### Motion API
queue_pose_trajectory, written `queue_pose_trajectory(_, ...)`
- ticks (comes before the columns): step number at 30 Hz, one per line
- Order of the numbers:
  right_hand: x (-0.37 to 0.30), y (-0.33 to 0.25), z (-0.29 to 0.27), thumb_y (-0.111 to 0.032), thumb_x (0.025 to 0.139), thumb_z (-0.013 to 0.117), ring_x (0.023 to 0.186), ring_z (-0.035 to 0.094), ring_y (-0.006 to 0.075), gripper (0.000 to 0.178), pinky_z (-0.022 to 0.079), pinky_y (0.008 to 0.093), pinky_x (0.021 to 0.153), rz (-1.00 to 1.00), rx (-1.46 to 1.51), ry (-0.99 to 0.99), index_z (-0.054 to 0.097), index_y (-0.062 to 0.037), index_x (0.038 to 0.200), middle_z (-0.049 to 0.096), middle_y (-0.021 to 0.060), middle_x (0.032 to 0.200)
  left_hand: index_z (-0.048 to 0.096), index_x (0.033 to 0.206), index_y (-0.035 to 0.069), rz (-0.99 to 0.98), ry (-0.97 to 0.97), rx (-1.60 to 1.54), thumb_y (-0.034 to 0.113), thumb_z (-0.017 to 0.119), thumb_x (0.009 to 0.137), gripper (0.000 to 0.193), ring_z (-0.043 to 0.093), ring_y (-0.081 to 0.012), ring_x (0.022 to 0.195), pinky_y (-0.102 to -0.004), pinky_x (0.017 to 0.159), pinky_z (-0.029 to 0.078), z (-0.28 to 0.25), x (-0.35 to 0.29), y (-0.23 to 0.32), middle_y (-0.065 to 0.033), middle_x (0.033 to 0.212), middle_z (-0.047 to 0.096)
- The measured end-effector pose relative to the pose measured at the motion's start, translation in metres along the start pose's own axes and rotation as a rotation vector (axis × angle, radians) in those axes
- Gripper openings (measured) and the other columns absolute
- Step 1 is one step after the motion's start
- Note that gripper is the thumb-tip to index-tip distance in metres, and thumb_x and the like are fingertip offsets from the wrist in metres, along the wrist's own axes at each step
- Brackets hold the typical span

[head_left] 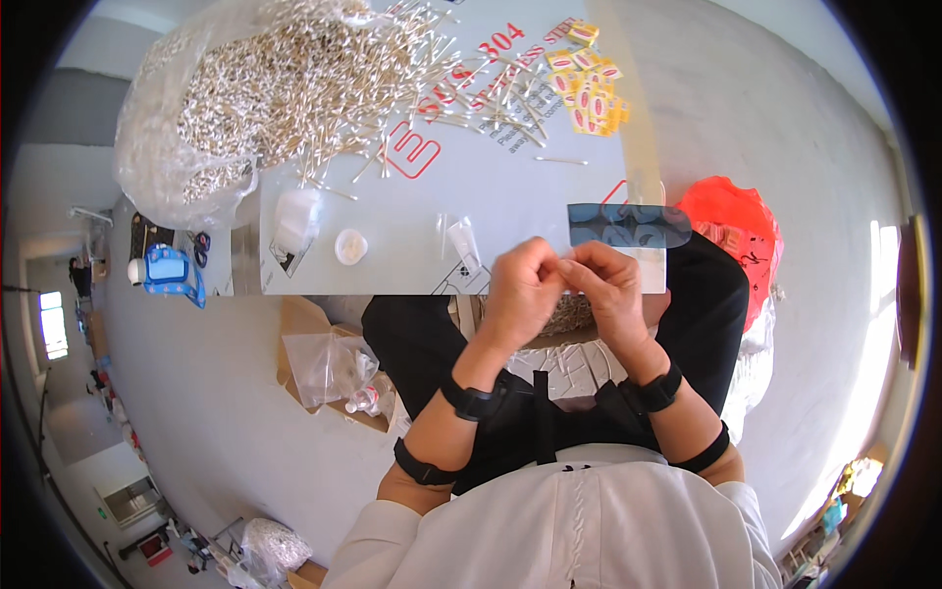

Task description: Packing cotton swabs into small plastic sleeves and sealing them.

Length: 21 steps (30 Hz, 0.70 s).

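My left hand (525, 290) and my right hand (610, 285) meet over the near edge of the grey table (392, 221). Both are closed, thumbs and fingertips pinched together; whatever they hold is too small to make out. Just left of them lies a small clear plastic bag (464, 243). Beyond my right hand is a dark blue translucent sheet (618, 225). One cotton swab (561, 160) lies alone farther up the table. A large heap of cotton swabs (304, 88) spills from a clear bag (147, 162) at the far left. Small yellow packets (594, 98) are piled at the far right.
A stack of clear bags (296, 218) and a round white dish (350, 246) sit at the table's left. A blue pack (172, 270) stands at the left end. Below is a cardboard box (304, 358) with plastic and a bottle. A red bag (736, 236) is at right.
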State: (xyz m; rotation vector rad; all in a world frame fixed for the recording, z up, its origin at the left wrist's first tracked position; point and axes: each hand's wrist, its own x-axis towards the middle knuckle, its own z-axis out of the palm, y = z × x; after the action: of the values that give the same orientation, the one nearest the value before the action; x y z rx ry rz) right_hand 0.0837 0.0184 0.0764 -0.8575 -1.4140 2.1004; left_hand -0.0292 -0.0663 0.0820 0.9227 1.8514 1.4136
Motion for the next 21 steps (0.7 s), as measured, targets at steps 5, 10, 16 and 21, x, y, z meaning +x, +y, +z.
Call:
queue_pose_trajectory(5, -0.016, -0.015, -0.049, -0.009, 0.093, 0.062, 0.064, 0.05, 0.0027, 0.014, 0.04, 0.0196, 0.057, 0.014, -0.07, 0.027, 0.065, 0.0004, 0.082, 0.057, -0.0037, 0.067, 0.054, 0.072, 0.001, -0.085, -0.178, -0.167, 0.0, 0.07, 0.084, 0.02, 0.044, -0.0021, 0.058, -0.0194, 0.051, 0.036, 0.039, 0.004, 0.016, 0.0041, 0.064, 0.054)
queue_pose_trajectory(10, -0.024, -0.016, -0.086, -0.005, 0.087, 0.063, 0.061, 0.057, 0.0154, 0.012, 0.044, 0.0255, 0.057, -0.173, -0.374, 0.086, 0.06, -0.0004, 0.077, 0.061, 0.005, 0.068, 0.055, 0.071, 0.002, -0.386, -0.312, -0.426, -0.002, 0.07, 0.082, 0.019, 0.044, -0.0036, 0.056, -0.0202, 0.051, 0.037, 0.061, 0.016, 0.011, 0.0038, 0.063, 0.053)
queue_pose_trajectory(16, -0.038, -0.023, -0.11, -0.005, 0.069, 0.061, 0.066, 0.06, 0.0283, 0.013, 0.049, 0.039, 0.057, -0.599, -1.344, 0.112, 0.049, -0.0055, 0.075, 0.053, 0.0096, 0.072, 0.058, 0.08, 0.002, 0.229, -0.117, 0.242, -0.009, 0.065, 0.076, 0.013, 0.054, -0.0124, 0.06, -0.0272, 0.053, 0.043, 0.112, 0.025, 0.017, -0.0052, 0.075, 0.059)
queue_pose_trajectory(21, -0.038, -0.018, -0.135, -0.009, 0.079, 0.064, 0.058, 0.054, 0.019, 0.012, 0.047, 0.0339, 0.054, -0.458, -0.915, 0.388, 0.055, -0.0014, 0.081, 0.055, 0.0079, 0.071, 0.062, 0.089, 0.002, 0.566, -0.273, 0.271, -0.009, 0.06, 0.076, 0.017, 0.063, -0.0269, 0.07, -0.0319, 0.06, 0.049, 0.139, 0.056, 0.02, -0.0135, 0.08, 0.061)
